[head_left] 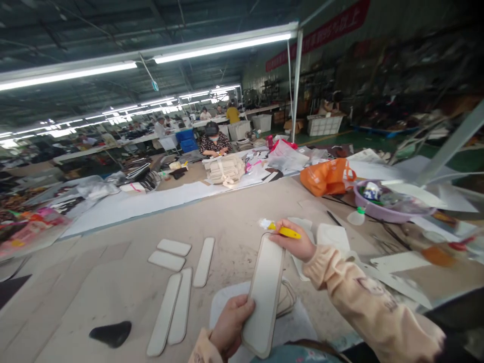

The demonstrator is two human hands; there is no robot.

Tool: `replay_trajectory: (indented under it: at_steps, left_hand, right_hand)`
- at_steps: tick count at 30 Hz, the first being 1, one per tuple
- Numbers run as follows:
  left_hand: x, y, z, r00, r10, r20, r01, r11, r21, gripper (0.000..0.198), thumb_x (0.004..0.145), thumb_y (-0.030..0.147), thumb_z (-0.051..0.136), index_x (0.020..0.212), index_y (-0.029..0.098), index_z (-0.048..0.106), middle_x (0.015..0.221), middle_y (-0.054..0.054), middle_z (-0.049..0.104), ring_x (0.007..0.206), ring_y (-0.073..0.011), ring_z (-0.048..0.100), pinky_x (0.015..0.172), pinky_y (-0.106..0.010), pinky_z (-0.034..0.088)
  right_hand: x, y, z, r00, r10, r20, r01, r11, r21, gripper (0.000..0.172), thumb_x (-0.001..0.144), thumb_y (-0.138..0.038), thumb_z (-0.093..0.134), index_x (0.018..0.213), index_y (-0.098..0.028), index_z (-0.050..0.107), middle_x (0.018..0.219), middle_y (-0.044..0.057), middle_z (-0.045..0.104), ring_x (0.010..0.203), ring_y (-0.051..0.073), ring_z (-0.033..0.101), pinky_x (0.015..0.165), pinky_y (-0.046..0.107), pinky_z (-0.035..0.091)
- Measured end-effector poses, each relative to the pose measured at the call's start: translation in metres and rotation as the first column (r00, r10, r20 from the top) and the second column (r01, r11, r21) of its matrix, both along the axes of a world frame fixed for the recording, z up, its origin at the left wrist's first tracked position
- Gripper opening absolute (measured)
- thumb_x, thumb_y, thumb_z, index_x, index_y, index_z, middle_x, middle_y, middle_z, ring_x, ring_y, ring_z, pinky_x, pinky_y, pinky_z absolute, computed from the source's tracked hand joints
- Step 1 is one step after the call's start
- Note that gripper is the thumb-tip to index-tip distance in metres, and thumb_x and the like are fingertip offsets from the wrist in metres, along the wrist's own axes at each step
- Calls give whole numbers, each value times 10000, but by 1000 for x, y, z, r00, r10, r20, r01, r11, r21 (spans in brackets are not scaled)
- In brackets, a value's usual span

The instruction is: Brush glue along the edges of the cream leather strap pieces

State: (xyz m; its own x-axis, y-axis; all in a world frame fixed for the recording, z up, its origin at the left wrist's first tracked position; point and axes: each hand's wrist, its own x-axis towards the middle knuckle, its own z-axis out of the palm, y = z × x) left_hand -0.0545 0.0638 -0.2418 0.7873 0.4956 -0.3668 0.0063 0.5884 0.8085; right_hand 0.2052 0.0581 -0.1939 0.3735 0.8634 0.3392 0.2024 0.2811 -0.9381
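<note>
My left hand grips the lower left edge of a long, round-cornered white panel, thumb on its face. At the panel's far end, my right hand is closed around a yellow-handled brush whose white tip points left. Some fingers of that hand lie at the panel's top edge; whether they pinch it I cannot tell. Left of my hands, several similar panels lie flat on the table, among them a long one and a short one. Beneath the held panel are white sheets.
A black, rounded object lies at the front left. To the right stand an orange bag and a purple basin of odds and ends, with white scraps nearby. Across the table, a co-worker sits behind stacked beige pieces.
</note>
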Motion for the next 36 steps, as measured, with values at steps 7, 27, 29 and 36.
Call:
replay_trajectory:
  at_steps: [7,27,29,36]
  left_hand:
    - [-7,22,-51,994,110,-19,-110,994,5,501,593,486,765,894,91,694,723,-80,679,637,-154,593,588,-241,412]
    - [-49,189,-106,662,491,-567,160,646,746,680,724,504,622,1264,119,473,1277,-177,544,1214,-298,473,988,-424,393]
    - [-44,138,-123,646,388,-657,505,429,749,842,677,548,635,1354,117,382,1398,-189,424,1333,-336,314,1083,-487,258]
    - [-18,35,-174,464,133,-876,857,184,482,1112,581,595,641,1453,89,174,1522,-176,175,1399,-384,59,1099,-588,15]
  right_hand:
    - [-3,11,-52,931,-149,333,179,982,-64,274,768,-443,638,908,-255,495,1000,55,688,925,246,656,819,376,536]
    - [-46,-100,-152,983,-162,84,182,901,-393,274,892,-410,479,1081,-226,553,844,53,668,748,208,647,681,346,557]
    - [-48,-101,-159,985,-161,57,170,891,-420,286,892,-415,482,1087,-218,550,824,51,666,734,200,642,684,343,555]
    - [-37,-104,-172,981,-196,1,174,870,-461,313,881,-450,500,1087,-215,519,894,49,675,760,186,659,741,345,566]
